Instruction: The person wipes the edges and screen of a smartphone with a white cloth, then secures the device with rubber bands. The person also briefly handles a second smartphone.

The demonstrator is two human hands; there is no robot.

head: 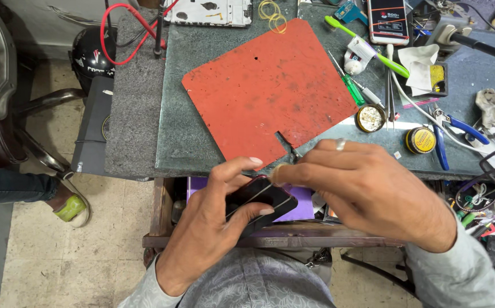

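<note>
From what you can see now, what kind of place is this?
Probably a phone repair bench: the hands hold a dark phone over a red work mat, with a green screwdriver, blue pliers and another phone nearby.

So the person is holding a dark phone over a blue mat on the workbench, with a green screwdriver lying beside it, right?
Not quite: the mat is red, not blue, as the head view shows. The rest holds: the left hand and right hand hold the dark phone, and the green screwdriver lies beside the mat.

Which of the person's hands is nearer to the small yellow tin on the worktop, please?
The right hand. It sits just below and left of the yellow tin, while the left hand, holding the black phone, is farther left.
</note>
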